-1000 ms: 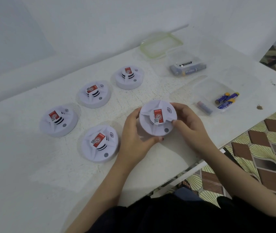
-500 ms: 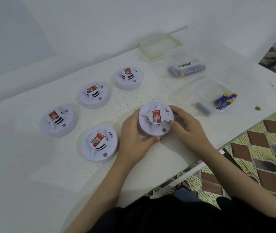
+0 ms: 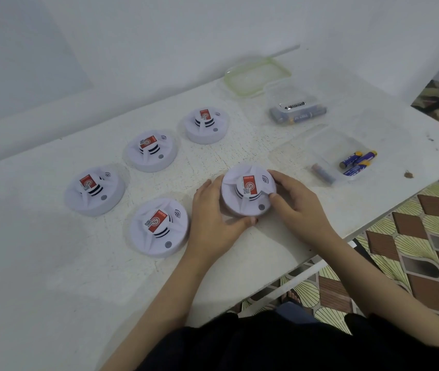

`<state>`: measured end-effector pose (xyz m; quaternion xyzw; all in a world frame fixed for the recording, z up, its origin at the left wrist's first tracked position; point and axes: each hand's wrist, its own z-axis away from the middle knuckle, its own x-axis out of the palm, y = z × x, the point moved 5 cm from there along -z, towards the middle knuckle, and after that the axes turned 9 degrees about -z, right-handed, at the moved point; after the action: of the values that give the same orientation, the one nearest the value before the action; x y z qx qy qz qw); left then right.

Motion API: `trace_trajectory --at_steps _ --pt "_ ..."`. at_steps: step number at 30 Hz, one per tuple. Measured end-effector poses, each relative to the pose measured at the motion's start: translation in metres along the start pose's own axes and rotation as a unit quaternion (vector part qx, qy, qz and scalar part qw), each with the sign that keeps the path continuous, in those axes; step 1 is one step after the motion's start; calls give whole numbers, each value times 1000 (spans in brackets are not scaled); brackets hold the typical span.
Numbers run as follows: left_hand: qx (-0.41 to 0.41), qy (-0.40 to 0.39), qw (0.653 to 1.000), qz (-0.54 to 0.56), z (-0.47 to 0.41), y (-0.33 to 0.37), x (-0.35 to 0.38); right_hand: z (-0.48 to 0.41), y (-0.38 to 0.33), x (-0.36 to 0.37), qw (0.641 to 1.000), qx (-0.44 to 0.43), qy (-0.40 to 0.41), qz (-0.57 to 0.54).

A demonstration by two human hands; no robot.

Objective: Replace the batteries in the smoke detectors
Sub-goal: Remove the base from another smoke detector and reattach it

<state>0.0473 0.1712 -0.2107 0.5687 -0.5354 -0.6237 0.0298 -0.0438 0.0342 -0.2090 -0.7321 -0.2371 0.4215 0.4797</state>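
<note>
A white round smoke detector (image 3: pixel 242 199) with a red label sits on the white table (image 3: pixel 52 263) near its front edge. My left hand (image 3: pixel 213 223) grips its left side, thumb curled under its near rim. My right hand (image 3: pixel 296 204) grips its right side, thumb on its top. Several more detectors lie to the left: one near (image 3: pixel 159 227), one far left (image 3: pixel 93 192), one behind (image 3: pixel 152 151), one furthest back (image 3: pixel 206 125). A clear box (image 3: pixel 330 145) holds blue batteries (image 3: pixel 356 162). Another clear box (image 3: pixel 282 95) holds more batteries (image 3: pixel 297 112).
A green-rimmed clear lid (image 3: pixel 257 76) lies at the back by the white wall. The table's front edge runs diagonally on the right, with a patterned floor (image 3: pixel 413 236) below it. A small dark speck (image 3: pixel 409 174) lies near that edge.
The held detector has turned slightly and come down flat onto the table between my hands. Both hands keep their grip on it.
</note>
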Motion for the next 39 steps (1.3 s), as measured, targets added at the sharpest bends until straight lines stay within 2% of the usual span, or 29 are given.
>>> trace_trajectory --at_steps 5,12,15,19,22,24,26,28,30,36,39 --pt "-48 -38 997 -36 3 -6 5 0 -3 0 999 -1 10 32" --pt "-38 -45 998 -3 11 2 0 0 -3 -1 999 12 22 24" --pt "1 7 1000 28 21 12 -21 -4 -14 1 999 -10 42 25" --pt "7 139 990 37 28 3 -78 -18 -38 18 995 -80 30 58" --pt "-41 206 978 -18 26 -29 -123 -30 -53 39 990 -124 -8 63" --pt "-102 224 967 -72 22 -65 -145 -36 -59 56 987 -135 -48 70" --pt "-163 193 952 -174 17 -99 -161 -42 -60 73 981 -128 -99 110" --pt "-218 126 942 -222 11 -124 -168 -46 -58 86 969 -121 -135 169" --pt "-234 81 951 -183 7 -135 -169 -48 -58 93 959 -119 -144 212" --pt "-270 78 954 -106 8 -148 -178 -47 -61 94 952 -108 -153 243" --pt "-229 74 970 46 3 -130 -179 -46 -63 91 959 -106 -148 215"
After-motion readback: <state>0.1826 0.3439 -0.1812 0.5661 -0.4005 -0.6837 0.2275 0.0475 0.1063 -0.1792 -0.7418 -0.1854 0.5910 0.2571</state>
